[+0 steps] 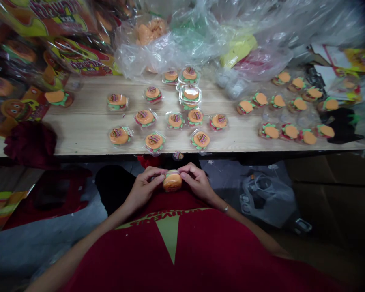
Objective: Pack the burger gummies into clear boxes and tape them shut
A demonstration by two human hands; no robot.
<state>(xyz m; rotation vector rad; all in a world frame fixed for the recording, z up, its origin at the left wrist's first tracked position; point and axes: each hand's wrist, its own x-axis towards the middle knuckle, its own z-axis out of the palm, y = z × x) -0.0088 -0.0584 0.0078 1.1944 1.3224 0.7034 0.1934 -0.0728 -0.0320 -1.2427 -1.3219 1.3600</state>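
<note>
Between my two hands, just below the table's front edge, is a toy burger in a clear plastic case (172,183). My left hand (146,184) pinches its left side with thumb and fingers. On the opposite side my right hand (197,182) grips the case the same way. Its orange bun faces up, with a greenish layer along the far edge. Beyond my hands, several cased burgers with printed labels, such as one labelled burger (155,141), sit on the wooden table (88,121). A few of these cases are stacked near the back middle.
More burgers (269,131) without visible labels stand in rows at the right. Clear plastic bags (197,36) line the back. Printed boxes (82,56) and a dark red cloth (32,144) are at the left. A transparent bag (267,198) lies below the table on the right.
</note>
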